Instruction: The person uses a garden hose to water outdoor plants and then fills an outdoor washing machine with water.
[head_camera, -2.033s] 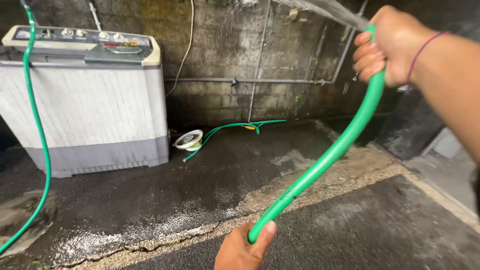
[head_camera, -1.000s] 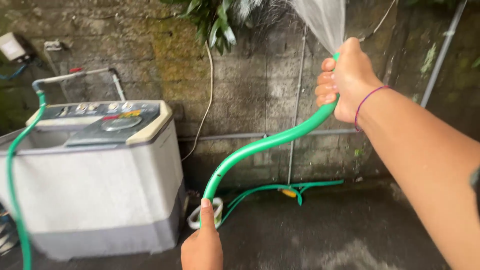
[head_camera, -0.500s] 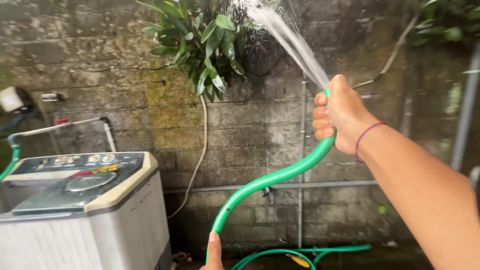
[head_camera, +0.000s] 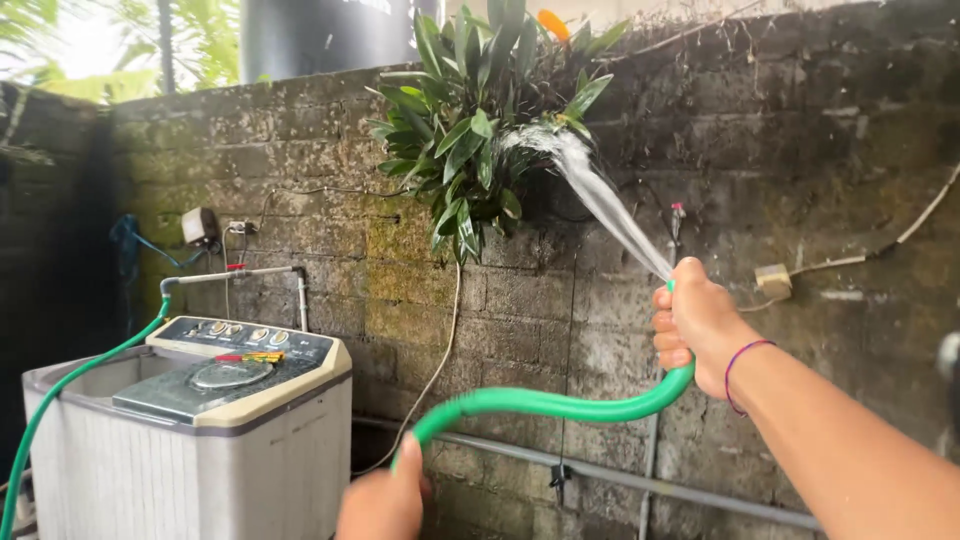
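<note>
My right hand (head_camera: 697, 325) grips the end of a green garden hose (head_camera: 540, 403), thumb over the nozzle end. A jet of water (head_camera: 605, 205) shoots up and left onto a leafy green plant (head_camera: 470, 120) growing at the top of a mossy block wall (head_camera: 800, 150). The hose curves down and left to my left hand (head_camera: 383, 500), which holds it low in the view.
A white and grey twin-tub washing machine (head_camera: 190, 440) stands at the lower left, with another green hose (head_camera: 60, 390) leading from a wall pipe (head_camera: 235, 274). Grey pipes (head_camera: 620, 480) and cables run along the wall. A dark tank rises behind the wall.
The view has tilted upward from the wet ground to the wall top. My right hand has aimed the spray up, and the water now hits the plant.
</note>
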